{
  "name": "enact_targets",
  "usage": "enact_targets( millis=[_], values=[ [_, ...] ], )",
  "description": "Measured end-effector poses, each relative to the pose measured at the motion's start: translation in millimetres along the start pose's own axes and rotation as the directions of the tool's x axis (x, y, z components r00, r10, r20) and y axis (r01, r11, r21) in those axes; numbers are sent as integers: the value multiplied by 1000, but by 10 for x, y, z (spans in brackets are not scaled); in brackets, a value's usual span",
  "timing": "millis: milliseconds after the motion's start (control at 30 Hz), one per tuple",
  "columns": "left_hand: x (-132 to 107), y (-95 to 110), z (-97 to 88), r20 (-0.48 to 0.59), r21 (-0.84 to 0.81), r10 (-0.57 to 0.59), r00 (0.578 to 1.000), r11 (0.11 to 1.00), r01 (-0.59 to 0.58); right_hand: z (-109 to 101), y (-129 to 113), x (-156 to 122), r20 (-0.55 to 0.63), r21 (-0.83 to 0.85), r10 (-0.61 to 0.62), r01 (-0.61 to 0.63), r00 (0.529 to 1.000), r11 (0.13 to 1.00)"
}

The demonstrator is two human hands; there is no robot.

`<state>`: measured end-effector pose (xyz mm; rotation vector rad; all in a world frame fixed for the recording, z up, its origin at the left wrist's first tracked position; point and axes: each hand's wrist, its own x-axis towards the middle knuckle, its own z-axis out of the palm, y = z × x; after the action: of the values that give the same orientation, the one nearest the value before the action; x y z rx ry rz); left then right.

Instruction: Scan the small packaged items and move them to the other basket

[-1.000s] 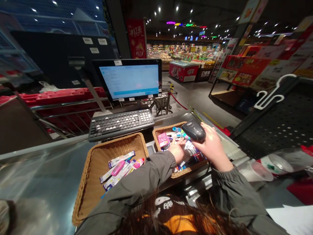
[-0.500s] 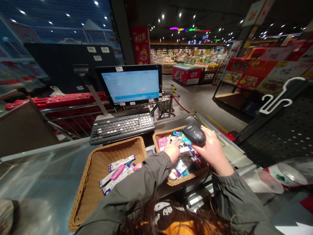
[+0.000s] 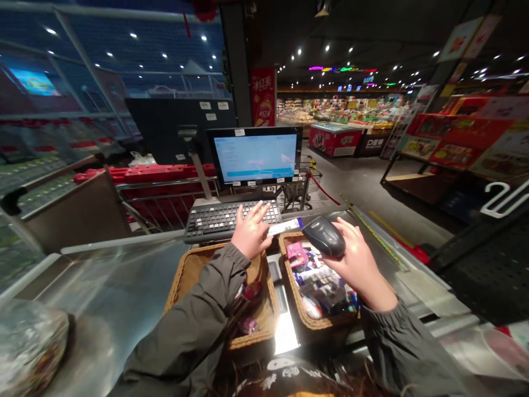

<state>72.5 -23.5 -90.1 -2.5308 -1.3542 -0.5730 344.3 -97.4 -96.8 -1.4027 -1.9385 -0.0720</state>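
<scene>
Red banner (image 3: 263, 102) left of red freezer (image 3: 334, 140).

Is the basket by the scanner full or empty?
Fairly full: the basket holds a heap of small packs hiding its bottom.

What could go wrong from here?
The left hand spreads its fingers over the keyboard: possible stray key press. The thin white packet at its thumb side could slip; how firmly it is held is unclear. The right hand holds a black scanner over the filled right basket; it might read a stray item.
</scene>
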Motion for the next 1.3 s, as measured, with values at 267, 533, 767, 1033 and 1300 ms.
enact_targets(
  millis=[267, 533, 767, 1033, 1300],
  values=[
    [-257, -475, -434, -85, 9, -97, 992, 995, 98, 160, -509, 156, 65, 56, -128, 125, 990, 991],
    [-455, -717, -562, -96, 27, -139, 986, 989, 143, 294, -817, 192, 107, 74, -178, 171, 978, 982],
    [-560, -822, -621, -129, 42, -126, 984, 990, 133, 350, -942, 171, 121, 75, -173, 165, 977, 983],
    [-633, -911, -619, -231, -14, -64, 971, 998, 62, 386, -1051, 166, 106, 77, -182, 174, 978, 982],
    [-740, -964, -563, -206, -29, -84, 975, 996, 79, 430, -1137, 156, 116, 84, -184, 175, 976, 981]
  ],
)
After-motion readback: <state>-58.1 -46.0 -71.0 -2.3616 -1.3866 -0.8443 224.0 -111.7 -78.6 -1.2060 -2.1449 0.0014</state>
